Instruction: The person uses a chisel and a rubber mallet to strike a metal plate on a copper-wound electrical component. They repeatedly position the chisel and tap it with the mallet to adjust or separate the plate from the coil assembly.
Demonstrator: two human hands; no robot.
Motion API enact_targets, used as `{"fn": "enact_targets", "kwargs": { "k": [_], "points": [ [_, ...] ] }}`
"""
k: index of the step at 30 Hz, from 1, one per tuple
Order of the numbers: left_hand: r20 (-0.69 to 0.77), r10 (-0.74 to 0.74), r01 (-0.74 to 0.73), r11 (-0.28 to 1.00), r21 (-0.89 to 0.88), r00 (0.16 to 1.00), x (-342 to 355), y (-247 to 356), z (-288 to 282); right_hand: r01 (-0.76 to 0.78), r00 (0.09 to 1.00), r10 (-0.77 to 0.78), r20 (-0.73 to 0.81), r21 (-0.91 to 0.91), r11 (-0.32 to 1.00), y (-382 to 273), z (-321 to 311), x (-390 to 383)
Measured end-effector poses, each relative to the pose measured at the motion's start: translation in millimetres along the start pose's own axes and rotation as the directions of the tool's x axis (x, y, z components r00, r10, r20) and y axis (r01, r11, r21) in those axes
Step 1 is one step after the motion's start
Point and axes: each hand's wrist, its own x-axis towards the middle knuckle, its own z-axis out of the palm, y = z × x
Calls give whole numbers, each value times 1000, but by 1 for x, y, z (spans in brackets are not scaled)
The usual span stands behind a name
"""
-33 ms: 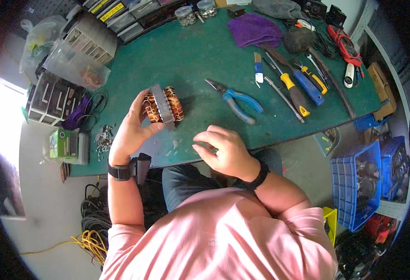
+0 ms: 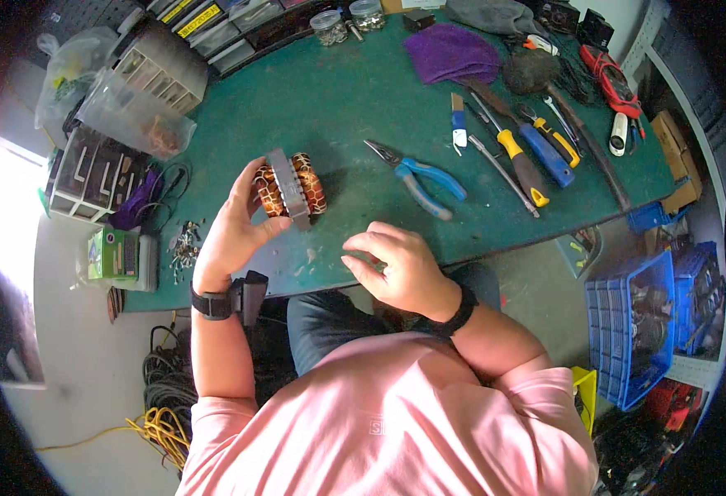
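Note:
My left hand (image 2: 235,219) grips a motor stator (image 2: 290,188) at its left side, thumb at the near edge and fingers round the far edge. A grey metal core runs round the stator's middle. Brown windings with a pale net-like lacing bulge out on both sides. The stator is on or just over the green bench (image 2: 313,91); its underside is hidden. My right hand (image 2: 400,269) is over the bench's front edge, holding nothing, its fingers loosely curved and the thumb apart from the index finger. Blue-handled long-nose pliers (image 2: 419,178) lie beyond it.
On the right lie a yellow-handled screwdriver (image 2: 518,161), a metal rod (image 2: 503,175), a hammer (image 2: 590,140) and a purple cloth (image 2: 452,54). Loose small metal parts (image 2: 185,248) are at the left edge, near drawer units (image 2: 98,174). Blue crates (image 2: 631,331) stand at the right.

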Motion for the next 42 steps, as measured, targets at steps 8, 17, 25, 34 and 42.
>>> {"fn": "enact_targets", "kwargs": {
  "k": [8, 17, 25, 34, 42],
  "points": [
    [-16, 1, -1, 1000, 2, 1000, -2, -5, -1, 6, 1000, -6, 13, -21, 1000, -2, -1, 2],
    [-29, 9, -8, 1000, 30, 1000, -3, -4, -1, -44, 999, 44, 24, -7, 999, -4, 0, 2],
    [-39, 19, -18, 1000, 21, 999, -3, -9, -1, -62, 997, 63, 37, -27, 998, -5, 0, 2],
    [-37, 49, -47, 997, 57, 998, -2, -8, 0, -55, 998, 56, 34, -22, 998, -4, 0, 1],
    [-44, 29, -28, 999, 17, 999, -3, -12, -1, -46, 999, 46, 25, -16, 999, -4, 0, 2]
  ]
}}
